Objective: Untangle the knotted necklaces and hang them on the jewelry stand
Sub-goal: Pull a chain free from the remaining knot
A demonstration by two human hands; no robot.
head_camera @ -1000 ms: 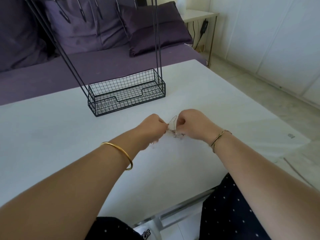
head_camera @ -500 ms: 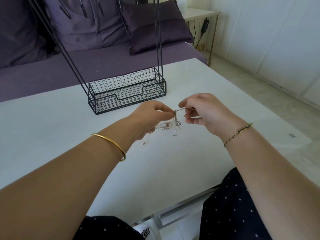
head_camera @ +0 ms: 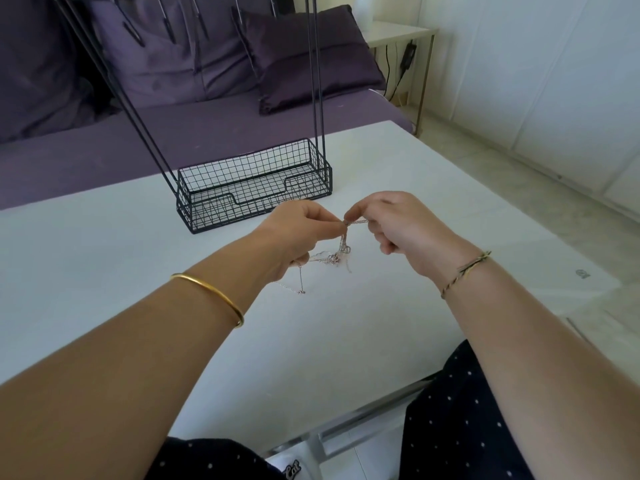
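Legible writing: one item only, the script word "Cat" on a white object (head_camera: 292, 470) at the lower frame edge, between the knees and on the near side of the jewelry stand (head_camera: 207, 213). A small grey mark (head_camera: 584, 273) far to the right of the stand cannot be read. The knotted necklaces (head_camera: 337, 258) are held in the air just in front of the stand's wire basket, above the white tabletop (head_camera: 104, 258). Left hand (head_camera: 298, 233): grip pinched on the chains at the top of the tangle, thumb against forefinger. Right hand (head_camera: 401, 226): grip pinched on the same point from the other side, its other fingers curled. A short run of chain lies level between the two pinches, parallel to the stand's front wall. Below that, the bundle's long axis is close to vertical, knot at the lower end. One loose strand hangs from under the left hand, its small end piece (head_camera: 302, 291) pointing down at the tabletop. The stand's rods rise out of frame.
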